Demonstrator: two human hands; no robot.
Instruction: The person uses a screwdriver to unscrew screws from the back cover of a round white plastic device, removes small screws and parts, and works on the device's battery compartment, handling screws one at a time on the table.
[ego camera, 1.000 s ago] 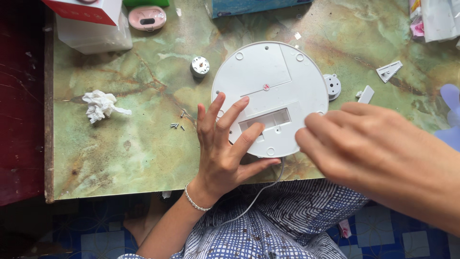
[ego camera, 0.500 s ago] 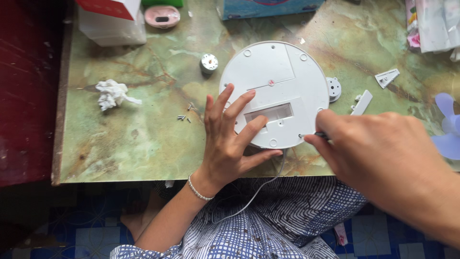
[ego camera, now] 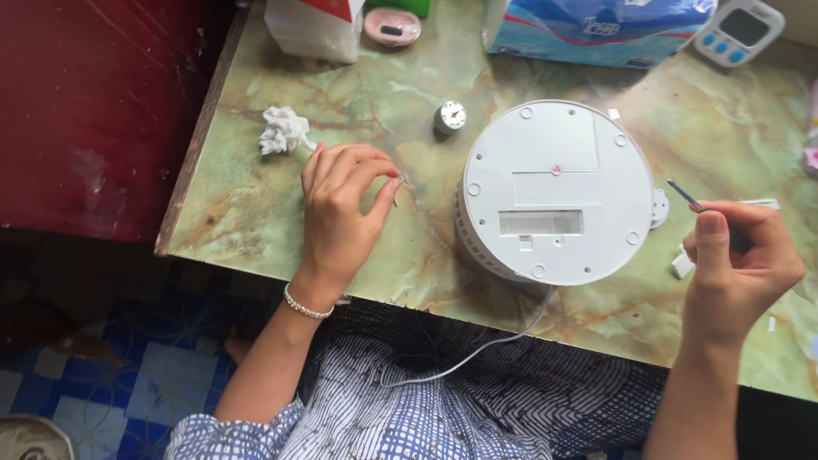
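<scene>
A round white device (ego camera: 558, 162) lies face down on the green marbled table (ego camera: 256, 230), its white cable (ego camera: 477, 349) hanging over the near edge. My left hand (ego camera: 341, 217) rests on the table to the left of the device, with thumb and forefinger pinched on a small dark screw (ego camera: 399, 180). My right hand (ego camera: 741, 255) is raised to the right of the device and grips a thin dark screwdriver (ego camera: 686, 198) whose tip points up and left. Neither hand touches the device.
A crumpled tissue (ego camera: 284, 129) and a small round part (ego camera: 449, 117) lie behind my left hand. Along the back stand a white box (ego camera: 311, 30), a pink round case (ego camera: 392, 25), a blue tissue pack (ego camera: 596, 30) and a white timer (ego camera: 737, 30). Small white pieces (ego camera: 682, 264) lie under my right hand.
Both hands have left the device. My left hand slid left to the screws on the table, and my right hand pulled away to the right with the screwdriver. The view shifted left.
</scene>
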